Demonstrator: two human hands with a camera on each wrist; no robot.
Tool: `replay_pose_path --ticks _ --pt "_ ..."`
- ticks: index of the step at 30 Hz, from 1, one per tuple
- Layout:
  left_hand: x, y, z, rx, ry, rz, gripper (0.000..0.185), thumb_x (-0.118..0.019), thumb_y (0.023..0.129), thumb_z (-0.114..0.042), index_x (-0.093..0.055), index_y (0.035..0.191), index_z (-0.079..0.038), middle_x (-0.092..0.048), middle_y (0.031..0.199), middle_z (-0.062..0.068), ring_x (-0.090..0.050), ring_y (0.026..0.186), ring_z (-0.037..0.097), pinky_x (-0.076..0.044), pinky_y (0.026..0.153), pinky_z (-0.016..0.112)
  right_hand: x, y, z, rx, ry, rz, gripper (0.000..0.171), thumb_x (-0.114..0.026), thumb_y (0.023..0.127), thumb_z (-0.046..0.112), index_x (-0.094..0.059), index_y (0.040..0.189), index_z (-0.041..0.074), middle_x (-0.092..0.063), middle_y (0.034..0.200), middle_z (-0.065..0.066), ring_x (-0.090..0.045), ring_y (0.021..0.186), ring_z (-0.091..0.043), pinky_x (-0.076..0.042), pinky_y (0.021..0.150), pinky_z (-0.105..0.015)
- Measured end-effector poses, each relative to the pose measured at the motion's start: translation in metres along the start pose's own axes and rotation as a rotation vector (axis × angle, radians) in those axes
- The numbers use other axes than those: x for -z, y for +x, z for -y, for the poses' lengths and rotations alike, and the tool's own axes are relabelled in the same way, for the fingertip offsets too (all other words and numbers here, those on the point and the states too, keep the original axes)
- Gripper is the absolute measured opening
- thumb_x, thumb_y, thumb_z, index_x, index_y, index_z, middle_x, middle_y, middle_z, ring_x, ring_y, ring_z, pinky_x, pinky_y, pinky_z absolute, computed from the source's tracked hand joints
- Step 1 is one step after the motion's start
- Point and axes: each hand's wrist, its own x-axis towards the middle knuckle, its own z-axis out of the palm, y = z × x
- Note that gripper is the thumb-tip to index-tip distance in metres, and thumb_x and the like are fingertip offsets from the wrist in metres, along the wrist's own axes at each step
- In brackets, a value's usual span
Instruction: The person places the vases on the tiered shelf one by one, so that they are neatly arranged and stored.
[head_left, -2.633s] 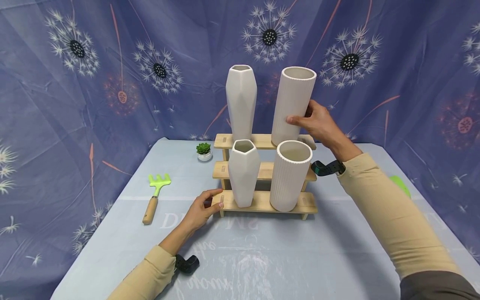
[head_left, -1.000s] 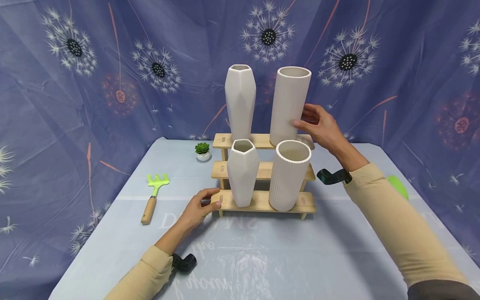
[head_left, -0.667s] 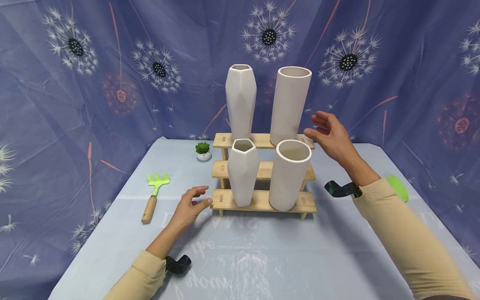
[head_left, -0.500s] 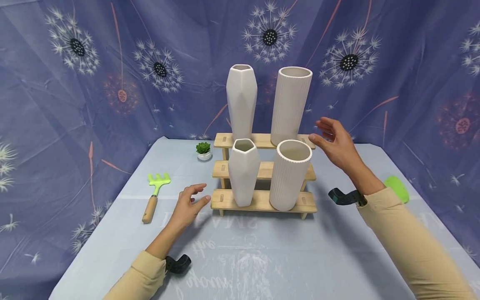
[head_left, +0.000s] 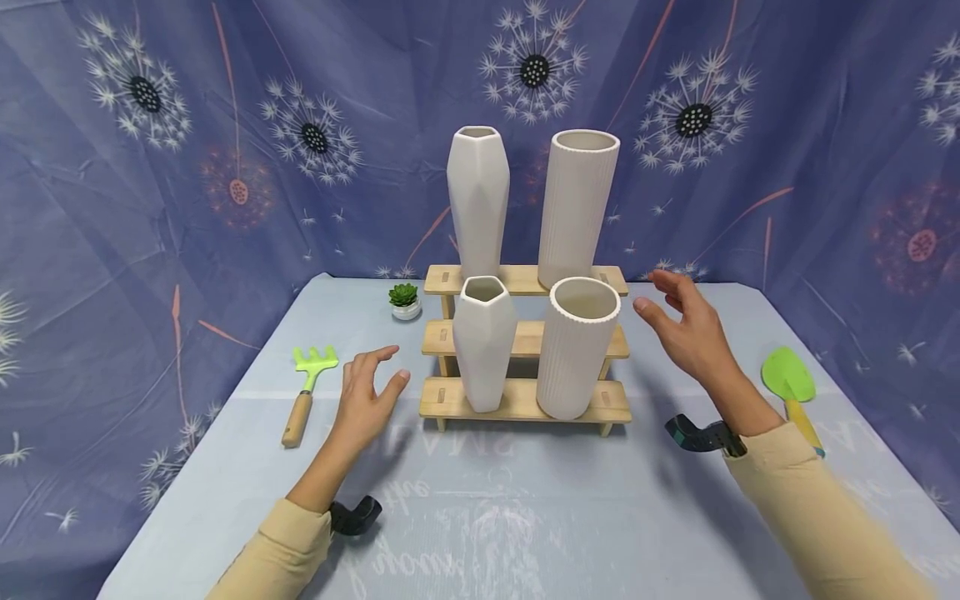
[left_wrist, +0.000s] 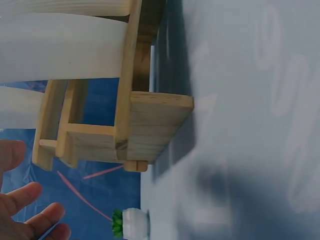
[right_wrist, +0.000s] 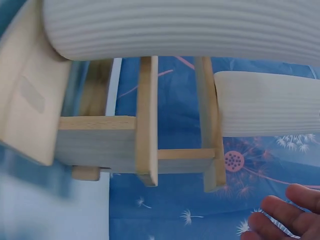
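Rake (head_left: 307,392): lies on the tabletop (head_left: 487,517) at 9 o'clock, well apart.
Your left hand (head_left: 365,402): fingers (head_left: 390,385) spread, holding nothing, just off the stand's left end.
Stand (head_left: 517,402): three wooden steps at centre; four white vases upright, short pair low in front so the tall pair (head_left: 576,208) shows behind.
Your right hand (head_left: 690,333): at 3 o'clock, fingers released, off the ribbed vase (head_left: 576,348).
Trowel (head_left: 791,387): far right.

A three-tier stepped shelf of pale wood (head_left: 525,340) stands at the table's centre. Upright on its top step at 12 o'clock is a tall white ribbed cylindrical vase (head_left: 576,208); a shorter ribbed white cylinder (head_left: 575,347) stands on the bottom step.
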Motion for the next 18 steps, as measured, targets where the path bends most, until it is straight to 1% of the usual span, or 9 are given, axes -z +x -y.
replay_pose_path --ticks 2,7,10,13,16,18 --pt "0.002 0.001 -0.001 -0.008 0.019 -0.001 0.044 -0.061 0.092 -0.024 -0.051 0.131 -0.008 -0.049 0.125 0.018 -0.037 0.107 0.029 -0.032 0.083 0.041 -0.001 -0.005 -0.002 -0.006 -0.021 -0.007 0.064 -0.055 0.094 0.040 -0.034 0.144 0.006 -0.039 0.145 -0.022 -0.035 0.135 -0.041 -0.028 0.109 -0.056" --pt "0.006 0.005 -0.006 -0.027 0.056 0.004 0.046 -0.059 0.093 -0.027 -0.049 0.134 -0.010 -0.048 0.129 0.017 -0.036 0.113 0.030 -0.033 0.088 0.044 -0.003 -0.016 -0.005 -0.009 -0.099 -0.020 0.062 -0.056 0.093 0.040 -0.039 0.142 0.007 -0.040 0.143 -0.025 -0.036 0.130 -0.048 -0.028 0.101 -0.064" --pt "0.008 0.007 -0.008 -0.036 0.075 0.015 0.047 -0.059 0.093 -0.029 -0.048 0.135 -0.010 -0.048 0.133 0.016 -0.035 0.119 0.031 -0.032 0.093 0.046 -0.006 -0.022 -0.008 0.026 -0.147 -0.026 0.060 -0.057 0.093 0.039 -0.042 0.140 0.005 -0.041 0.142 -0.026 -0.035 0.128 -0.048 -0.027 0.099 -0.066" --pt "0.009 0.010 -0.011 -0.046 0.102 0.028 0.049 -0.058 0.093 -0.030 -0.046 0.136 -0.010 -0.046 0.136 0.016 -0.032 0.126 0.032 -0.029 0.100 0.049 -0.009 -0.026 -0.012 0.075 -0.181 -0.040 0.059 -0.059 0.092 0.037 -0.045 0.137 0.002 -0.043 0.141 -0.026 -0.034 0.129 -0.047 -0.027 0.100 -0.065" --pt "0.010 0.011 -0.013 -0.061 0.133 0.035 0.051 -0.058 0.093 -0.031 -0.045 0.137 -0.009 -0.044 0.138 0.016 -0.031 0.129 0.034 -0.027 0.103 0.052 -0.011 -0.030 -0.015 0.115 -0.213 -0.053 0.059 -0.062 0.090 0.036 -0.047 0.135 0.000 -0.044 0.140 -0.027 -0.034 0.128 -0.048 -0.027 0.101 -0.064" --pt "0.010 0.012 -0.014 -0.069 0.158 0.038 0.052 -0.058 0.093 -0.032 -0.044 0.138 -0.009 -0.043 0.140 0.017 -0.030 0.131 0.035 -0.026 0.105 0.053 -0.012 -0.033 -0.016 0.126 -0.235 -0.055 0.061 -0.063 0.089 0.036 -0.047 0.135 0.000 -0.044 0.140 -0.027 -0.034 0.128 -0.049 -0.026 0.101 -0.064"
